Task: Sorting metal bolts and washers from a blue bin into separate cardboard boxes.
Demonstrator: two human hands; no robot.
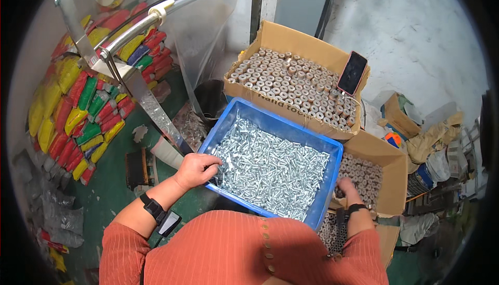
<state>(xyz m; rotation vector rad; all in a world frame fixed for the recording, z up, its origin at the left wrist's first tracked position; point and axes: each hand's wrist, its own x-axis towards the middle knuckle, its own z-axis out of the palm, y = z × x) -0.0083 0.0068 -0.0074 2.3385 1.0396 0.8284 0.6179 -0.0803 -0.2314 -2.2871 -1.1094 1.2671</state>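
A blue plastic bin (235, 195) heaped with small silvery screws (273, 165) lies in front of me. Over its left rim my left hand (198, 169) is closed, thumb and fingers curled together above the screws; whatever is in them is hidden. To the bin's right, my right hand (350, 191) reaches to a cardboard box (393, 181) of short metal cylinders with centre holes (362, 176). Its fingers are mostly hidden, so their grip cannot be made out. Below that hand are more small metal cylinders (331, 231), partly covered by my right arm.
Behind the bin, a larger cardboard box (312, 42) holds rows of metal cylinders, and a phone (352, 73) leans at its right side. A metal frame with a roller bar (182, 5) rises at left. Red, yellow and green packets (78, 108) are piled far left.
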